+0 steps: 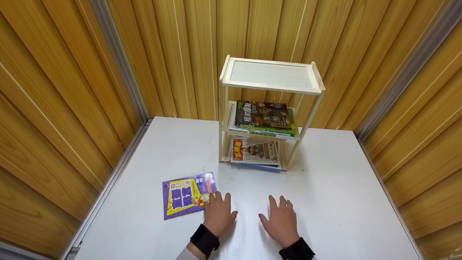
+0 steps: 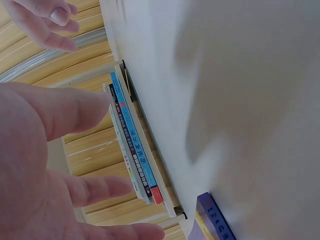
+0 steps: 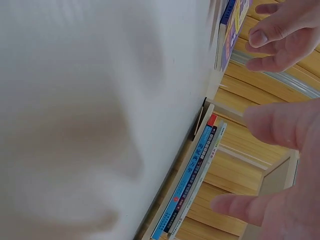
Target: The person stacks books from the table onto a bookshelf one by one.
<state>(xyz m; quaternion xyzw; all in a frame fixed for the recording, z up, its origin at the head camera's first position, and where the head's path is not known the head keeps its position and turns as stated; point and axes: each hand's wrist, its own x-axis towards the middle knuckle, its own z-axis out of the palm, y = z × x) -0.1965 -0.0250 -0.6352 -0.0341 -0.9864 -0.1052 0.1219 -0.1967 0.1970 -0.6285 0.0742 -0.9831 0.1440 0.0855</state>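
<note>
My left hand is above the table with its fingers spread, overlapping the lower right corner of a purple and yellow book in the head view. That book lies flat, its cover up. To the right, my right hand hovers over the table with relaxed fingers and nothing in its grasp. In the left wrist view, the thumb and fingers of the left hand stand apart with nothing between them. The right wrist view shows the right hand likewise spread, and the purple book near the top.
A pale wooden rack stands at the back of the white table. Its middle shelf bears a stack with a dark book on top; magazines lie on the bottom shelf. Wood-panelled walls enclose the table.
</note>
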